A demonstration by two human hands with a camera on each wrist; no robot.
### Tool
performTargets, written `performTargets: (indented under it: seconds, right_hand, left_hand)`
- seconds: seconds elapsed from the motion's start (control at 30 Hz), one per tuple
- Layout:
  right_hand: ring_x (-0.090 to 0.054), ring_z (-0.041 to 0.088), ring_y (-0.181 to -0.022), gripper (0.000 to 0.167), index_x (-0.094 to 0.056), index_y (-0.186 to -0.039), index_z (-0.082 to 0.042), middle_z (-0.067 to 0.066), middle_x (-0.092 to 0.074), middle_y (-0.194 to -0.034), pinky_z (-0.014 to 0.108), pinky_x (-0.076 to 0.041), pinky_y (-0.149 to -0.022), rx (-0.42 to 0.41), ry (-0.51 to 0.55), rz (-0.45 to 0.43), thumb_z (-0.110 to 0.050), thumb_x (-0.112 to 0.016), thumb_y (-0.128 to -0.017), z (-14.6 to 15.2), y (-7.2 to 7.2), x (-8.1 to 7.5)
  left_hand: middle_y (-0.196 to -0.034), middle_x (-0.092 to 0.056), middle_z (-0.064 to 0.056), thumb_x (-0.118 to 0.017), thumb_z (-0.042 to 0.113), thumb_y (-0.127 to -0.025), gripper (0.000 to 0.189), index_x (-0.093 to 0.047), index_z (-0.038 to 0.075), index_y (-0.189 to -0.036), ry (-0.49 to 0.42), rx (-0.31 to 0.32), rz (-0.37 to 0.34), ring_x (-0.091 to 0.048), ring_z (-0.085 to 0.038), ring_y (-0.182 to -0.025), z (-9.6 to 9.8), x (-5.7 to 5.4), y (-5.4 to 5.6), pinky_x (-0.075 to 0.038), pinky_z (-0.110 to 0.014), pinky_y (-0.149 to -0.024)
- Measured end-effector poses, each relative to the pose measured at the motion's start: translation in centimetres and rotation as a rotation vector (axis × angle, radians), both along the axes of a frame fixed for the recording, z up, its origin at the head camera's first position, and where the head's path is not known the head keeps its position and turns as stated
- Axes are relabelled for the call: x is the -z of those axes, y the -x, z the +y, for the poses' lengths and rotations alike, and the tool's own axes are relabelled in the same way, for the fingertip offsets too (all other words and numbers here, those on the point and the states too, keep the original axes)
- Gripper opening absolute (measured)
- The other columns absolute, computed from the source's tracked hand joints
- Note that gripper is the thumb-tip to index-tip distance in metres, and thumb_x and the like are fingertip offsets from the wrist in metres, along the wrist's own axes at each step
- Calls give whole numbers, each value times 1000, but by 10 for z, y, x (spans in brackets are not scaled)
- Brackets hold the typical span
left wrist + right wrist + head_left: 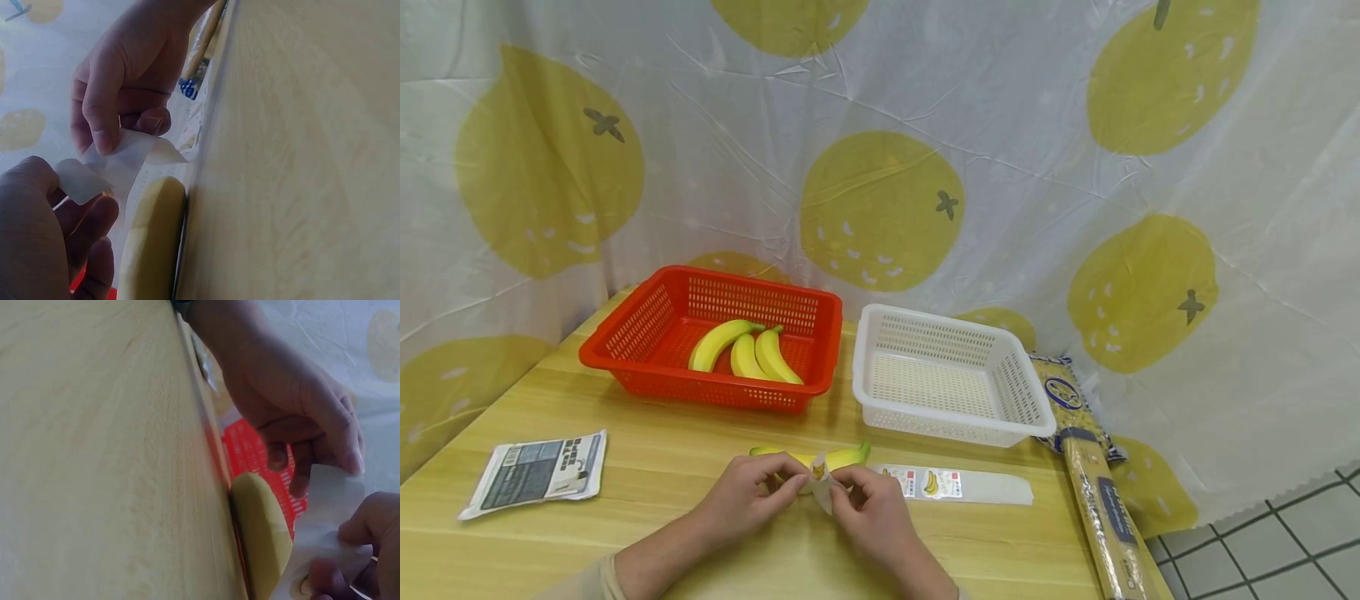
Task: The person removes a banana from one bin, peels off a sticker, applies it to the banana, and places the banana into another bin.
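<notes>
My left hand (758, 490) and right hand (877, 510) meet over the table's front half, with a small white sticker sheet (822, 492) between them. Thumb and fingers of the right hand pinch the sheet; the left fingertips pinch its curled end (80, 181). A little yellow print shows on its upper part in the head view. Just behind the hands lies a yellow banana (850, 456), partly covered by them. On the table right of it, a strip of banana stickers (977, 485) lies flat, its left end hidden behind the right hand.
A red basket (715, 392) holding several bananas stands at the back left, beside a white basket (955, 429). Left on the table is a white-and-grey packet (538, 473). A noodle pack (1101, 508) and a blue-marked bag (1067, 392) lie along the right edge.
</notes>
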State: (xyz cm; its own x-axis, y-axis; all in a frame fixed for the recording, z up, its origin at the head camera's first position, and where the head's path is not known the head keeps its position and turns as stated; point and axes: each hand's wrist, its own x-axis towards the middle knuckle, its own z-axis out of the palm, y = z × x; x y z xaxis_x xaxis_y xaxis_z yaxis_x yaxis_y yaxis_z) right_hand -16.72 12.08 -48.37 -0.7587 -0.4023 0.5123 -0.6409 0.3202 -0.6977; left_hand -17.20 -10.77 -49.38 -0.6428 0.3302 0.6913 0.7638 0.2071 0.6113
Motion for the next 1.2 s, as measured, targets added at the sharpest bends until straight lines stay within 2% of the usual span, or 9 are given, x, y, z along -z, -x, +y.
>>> performTargets:
  seconds: [0.2,0.43,0.57,0.67,0.8,1.2]
  right_hand:
    - [-48,-6,-58,12,-75,-98,-7,-1,-72,-78,16,-45,-47,31,-13,-48,2,-70,-91,0,0,0]
    - [-47,-6,-60,3,-76,-96,-9,-1,-71,-77,13,-45,-50,53,-34,2,-9,-75,-93,0,0,-1]
    - [-48,-6,-60,5,-76,-95,-10,-2,-71,-77,13,-46,-51,60,-41,-22,-14,-75,-95,-1,0,-2]
    - [-47,-7,-59,2,-76,-95,-10,-2,-71,-77,14,-45,-50,60,-44,-32,-11,-74,-95,-1,0,-1]
    - [-46,-8,-58,7,-76,-95,-10,-2,-70,-77,14,-45,-49,56,-41,-25,-4,-73,-92,0,1,0]
    - [-49,-7,-59,9,-75,-95,-9,0,-73,-80,15,-47,-50,58,-36,-37,-2,-72,-91,0,0,-1]
  left_hand:
    - [-87,-77,1,-72,-5,-91,22,-74,14,-101,-2,-2,-12,-64,0,-70,0,-1,-1,-54,-18,-59]
    - [-87,-77,3,-72,-4,-92,23,-74,16,-103,12,-14,-22,-62,2,-68,0,-1,-1,-53,-18,-58]
    - [-87,-76,3,-72,-4,-92,23,-74,16,-103,15,-18,-15,-60,2,-68,-1,-1,-1,-52,-17,-58]
    - [-86,-76,3,-72,-4,-92,23,-74,16,-103,15,-22,-10,-60,3,-68,-1,-2,-1,-51,-17,-57]
    - [-86,-76,3,-72,-3,-92,23,-74,17,-103,14,-26,-14,-59,3,-67,-1,-3,-2,-51,-17,-57]
    - [-89,-77,2,-69,-4,-94,23,-72,16,-105,3,-10,-53,-62,0,-68,-1,-4,-3,-54,-21,-57]
